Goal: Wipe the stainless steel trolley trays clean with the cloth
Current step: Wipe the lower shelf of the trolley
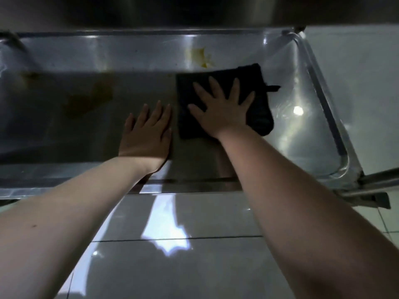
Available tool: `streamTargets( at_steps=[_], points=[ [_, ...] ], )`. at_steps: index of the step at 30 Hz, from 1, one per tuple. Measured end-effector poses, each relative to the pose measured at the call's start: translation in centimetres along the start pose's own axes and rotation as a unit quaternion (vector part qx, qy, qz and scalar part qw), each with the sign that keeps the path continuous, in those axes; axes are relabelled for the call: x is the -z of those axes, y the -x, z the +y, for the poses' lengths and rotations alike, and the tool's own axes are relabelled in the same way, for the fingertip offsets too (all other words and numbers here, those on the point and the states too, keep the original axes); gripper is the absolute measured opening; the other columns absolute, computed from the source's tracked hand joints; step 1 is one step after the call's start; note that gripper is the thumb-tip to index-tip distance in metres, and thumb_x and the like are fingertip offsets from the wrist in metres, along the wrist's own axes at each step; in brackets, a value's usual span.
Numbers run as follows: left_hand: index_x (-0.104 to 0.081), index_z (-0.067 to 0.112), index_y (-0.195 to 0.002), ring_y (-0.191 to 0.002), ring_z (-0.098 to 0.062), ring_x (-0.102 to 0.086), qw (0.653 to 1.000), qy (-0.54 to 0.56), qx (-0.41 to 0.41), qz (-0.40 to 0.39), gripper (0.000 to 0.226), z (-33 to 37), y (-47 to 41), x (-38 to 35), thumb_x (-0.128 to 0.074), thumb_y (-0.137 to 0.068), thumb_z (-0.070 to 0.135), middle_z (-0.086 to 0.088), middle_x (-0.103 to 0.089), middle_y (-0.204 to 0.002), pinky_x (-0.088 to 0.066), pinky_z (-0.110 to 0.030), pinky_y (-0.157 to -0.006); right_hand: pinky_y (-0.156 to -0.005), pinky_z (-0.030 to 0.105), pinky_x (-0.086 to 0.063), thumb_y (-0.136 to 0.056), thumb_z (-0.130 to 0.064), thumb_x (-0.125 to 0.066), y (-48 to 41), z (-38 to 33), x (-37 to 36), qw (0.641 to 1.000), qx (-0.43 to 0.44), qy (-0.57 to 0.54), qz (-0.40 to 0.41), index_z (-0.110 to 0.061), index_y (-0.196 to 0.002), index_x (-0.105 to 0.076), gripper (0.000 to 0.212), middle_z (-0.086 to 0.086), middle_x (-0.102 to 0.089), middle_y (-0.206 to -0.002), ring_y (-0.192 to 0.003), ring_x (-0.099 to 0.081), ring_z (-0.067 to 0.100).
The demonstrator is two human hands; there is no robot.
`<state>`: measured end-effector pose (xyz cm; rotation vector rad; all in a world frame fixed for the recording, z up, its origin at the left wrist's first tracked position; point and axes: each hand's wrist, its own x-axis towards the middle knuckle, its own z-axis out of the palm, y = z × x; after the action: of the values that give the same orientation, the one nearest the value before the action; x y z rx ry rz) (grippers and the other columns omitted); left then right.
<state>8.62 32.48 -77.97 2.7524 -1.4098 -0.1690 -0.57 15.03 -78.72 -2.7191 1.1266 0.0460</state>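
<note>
The steel tray [323,100] of the trolley holds a black cloth [259,117] and both hands. The right hand [220,113] lies flat on the cloth with straight, spread fingers and presses it down on the tray bottom. The left hand [146,134] is released and flat on the bare metal, just left of the cloth. A yellow stain [201,58] sits beyond the right hand. A brown smear [86,98] lies to the left of the left hand.
</note>
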Motion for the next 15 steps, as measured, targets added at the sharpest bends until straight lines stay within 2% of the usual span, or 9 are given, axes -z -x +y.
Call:
streamTargets(
  at_steps=[2, 4, 8, 11, 13, 15],
  points=[
    [-0.007, 0.027, -0.157, -0.151, -0.022, -0.001, 1.000, -0.001, 0.007, 0.019, 0.057, 0.0, 0.3, -0.3, -0.025, -0.104, 0.037, 0.004, -0.001, -0.165, -0.002, -0.043, -0.119, -0.107, 0.072, 0.012, -0.092, -0.073, -0.019, 0.4, -0.7, -0.2, 0.999, 0.033, 0.007, -0.008, -0.056, -0.148, -0.004, 0.061, -0.014, 0.003, -0.164, -0.147, 0.017, 0.040],
    [-0.007, 0.025, -0.157, -0.151, -0.021, -0.001, 0.999, 0.007, 0.012, 0.028, 0.057, 0.1, 0.4, -0.5, -0.025, -0.104, 0.037, 0.003, -0.001, -0.165, -0.001, -0.043, -0.119, -0.109, 0.069, 0.011, -0.092, -0.072, -0.022, 0.1, 1.3, 0.2, 1.000, 0.030, 0.004, -0.008, -0.058, -0.148, -0.005, 0.060, -0.018, 0.002, -0.163, -0.148, 0.015, 0.034],
    [-0.006, 0.027, -0.157, -0.151, -0.021, 0.000, 1.000, 0.008, 0.011, 0.026, 0.058, 0.3, 0.0, -0.6, -0.023, -0.103, 0.039, 0.005, 0.002, -0.165, 0.001, -0.044, -0.120, -0.112, 0.068, 0.005, -0.093, -0.070, -0.028, 1.4, 10.2, 1.8, 0.996, -0.083, 0.002, 0.016, -0.059, -0.147, -0.010, 0.058, -0.019, -0.003, -0.163, -0.150, 0.008, 0.030],
    [-0.005, 0.029, -0.157, -0.151, -0.021, 0.001, 1.000, 0.007, 0.007, 0.026, 0.057, 0.8, -0.3, -0.8, -0.022, -0.103, 0.039, 0.008, 0.002, -0.164, 0.002, -0.044, -0.120, -0.113, 0.067, 0.006, -0.092, -0.070, -0.025, 3.7, 14.7, 2.8, 0.988, -0.155, 0.000, 0.011, -0.058, -0.147, -0.008, 0.059, -0.016, -0.003, -0.164, -0.149, 0.008, 0.034],
    [-0.004, 0.030, -0.157, -0.151, -0.021, 0.002, 1.000, 0.012, 0.005, 0.024, 0.057, 1.0, -0.4, -0.8, -0.021, -0.103, 0.040, 0.009, 0.002, -0.164, 0.003, -0.044, -0.120, -0.112, 0.068, 0.008, -0.091, -0.071, -0.024, 4.9, 13.5, 2.4, 0.984, -0.175, -0.004, 0.020, -0.058, -0.148, -0.008, 0.060, -0.015, -0.003, -0.164, -0.149, 0.008, 0.037],
    [-0.004, 0.031, -0.157, -0.151, -0.021, 0.003, 1.000, 0.013, 0.006, 0.020, 0.057, 1.1, -0.3, -0.8, -0.021, -0.103, 0.040, 0.009, 0.002, -0.164, 0.003, -0.045, -0.119, -0.111, 0.069, 0.008, -0.090, -0.071, -0.025, 6.2, 9.4, 1.3, 0.987, -0.160, 0.003, 0.029, -0.056, -0.148, -0.008, 0.062, -0.015, -0.002, -0.164, -0.148, 0.008, 0.041]
  ],
)
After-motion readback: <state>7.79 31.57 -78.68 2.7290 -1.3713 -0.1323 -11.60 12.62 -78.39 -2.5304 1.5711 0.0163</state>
